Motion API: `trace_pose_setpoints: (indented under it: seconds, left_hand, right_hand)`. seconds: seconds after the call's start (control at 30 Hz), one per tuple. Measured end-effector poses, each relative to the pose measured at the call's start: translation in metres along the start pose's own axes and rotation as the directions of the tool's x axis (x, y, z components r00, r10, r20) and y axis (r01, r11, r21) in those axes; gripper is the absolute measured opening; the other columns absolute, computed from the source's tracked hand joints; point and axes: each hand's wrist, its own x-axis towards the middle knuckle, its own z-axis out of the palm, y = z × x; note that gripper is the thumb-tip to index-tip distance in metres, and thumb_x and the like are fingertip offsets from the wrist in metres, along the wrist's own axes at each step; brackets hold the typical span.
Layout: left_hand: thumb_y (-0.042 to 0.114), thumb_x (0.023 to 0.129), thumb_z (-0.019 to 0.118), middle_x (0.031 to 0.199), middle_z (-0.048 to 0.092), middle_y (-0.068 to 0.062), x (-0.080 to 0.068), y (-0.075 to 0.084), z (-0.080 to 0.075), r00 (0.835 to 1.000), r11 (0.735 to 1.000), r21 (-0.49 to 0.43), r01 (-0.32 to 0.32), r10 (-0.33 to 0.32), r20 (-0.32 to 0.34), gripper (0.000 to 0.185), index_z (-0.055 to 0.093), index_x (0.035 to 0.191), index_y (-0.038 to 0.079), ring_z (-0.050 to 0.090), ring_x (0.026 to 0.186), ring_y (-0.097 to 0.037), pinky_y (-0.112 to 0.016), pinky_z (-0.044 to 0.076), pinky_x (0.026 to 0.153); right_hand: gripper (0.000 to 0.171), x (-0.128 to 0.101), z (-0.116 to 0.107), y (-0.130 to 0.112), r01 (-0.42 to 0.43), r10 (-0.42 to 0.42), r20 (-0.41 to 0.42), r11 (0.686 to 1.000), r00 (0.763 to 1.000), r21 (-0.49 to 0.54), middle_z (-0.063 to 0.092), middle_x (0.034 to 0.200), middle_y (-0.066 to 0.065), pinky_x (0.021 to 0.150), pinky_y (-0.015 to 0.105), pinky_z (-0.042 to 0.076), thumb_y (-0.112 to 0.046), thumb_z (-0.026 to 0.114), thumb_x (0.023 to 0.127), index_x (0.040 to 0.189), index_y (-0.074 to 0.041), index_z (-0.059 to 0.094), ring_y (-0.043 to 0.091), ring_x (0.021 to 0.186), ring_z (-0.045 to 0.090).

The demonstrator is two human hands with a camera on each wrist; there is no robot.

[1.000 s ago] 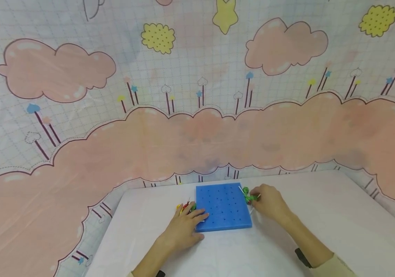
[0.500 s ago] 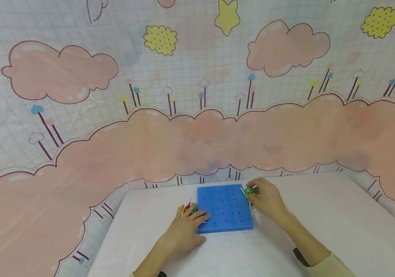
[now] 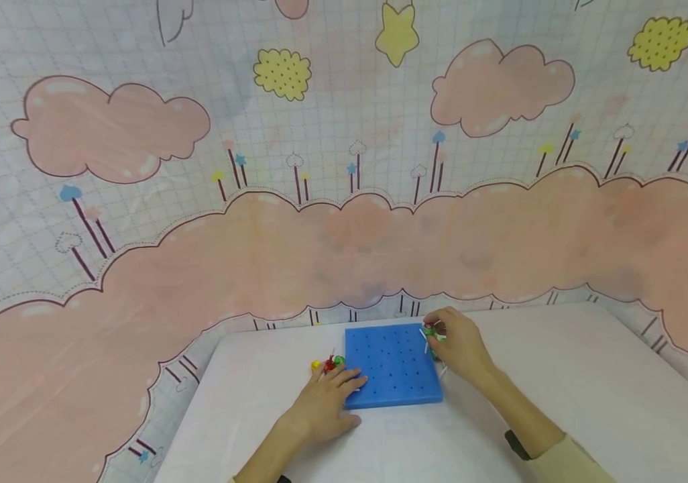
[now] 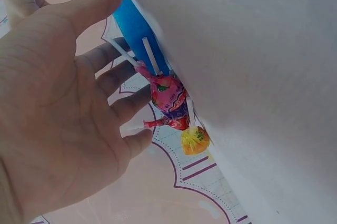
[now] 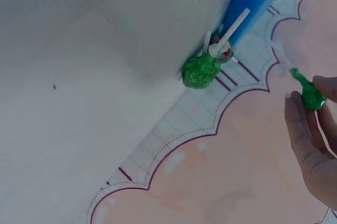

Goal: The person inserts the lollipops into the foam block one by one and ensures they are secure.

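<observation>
A green lollipop is pinched by the right hand, its long axis unclear. The blue board is flanked by both hands and touched by the spread-fingered left hand.

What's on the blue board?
Fingers of the left hand lie over its left edge; a white stick seems to cross its far right corner. Holes dot the board; anything under those fingers is hidden.
</observation>
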Motion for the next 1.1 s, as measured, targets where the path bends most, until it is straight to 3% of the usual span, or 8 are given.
trace_pose_setpoints:
  seconds: [0.23,0.47,1.1]
  left_hand:
    - [0.044,0.094,0.075,0.161,0.048,-0.006,0.000,0.001,0.000,1.000,0.999,-0.029,-0.018,0.017,-0.006,0.067,0.054,0.153,0.018,0.040,0.151,-0.033,-0.063,0.020,0.125]
    - [0.047,0.095,0.073,0.163,0.044,-0.003,0.000,0.002,0.001,1.000,1.000,-0.023,0.002,-0.001,0.014,0.069,0.051,0.155,0.021,0.037,0.152,-0.028,-0.057,0.021,0.127]
    - [0.048,0.096,0.073,0.163,0.044,-0.003,-0.002,0.004,0.000,1.000,1.000,-0.008,0.000,0.000,0.022,0.069,0.051,0.156,0.021,0.038,0.152,-0.027,-0.057,0.028,0.124]
  right_hand:
    - [0.025,0.005,0.005,-0.002,-0.016,0.015,0.011,1.000,1.000,0.012,0.068,0.115,0.012,0.089,0.043,0.063,-0.001,0.076,0.092,0.117,-0.002,0.071,0.029,0.101,0.072]
    - [0.025,0.006,0.011,-0.002,-0.019,0.018,0.017,1.000,1.000,0.019,0.068,0.113,0.011,0.087,0.043,0.063,0.000,0.077,0.091,0.116,-0.002,0.071,0.029,0.100,0.072]
    - [0.025,0.015,0.026,-0.003,0.013,-0.014,0.033,1.000,0.999,0.026,0.069,0.110,0.008,0.086,0.041,0.063,0.000,0.078,0.090,0.114,-0.003,0.072,0.024,0.096,0.072]
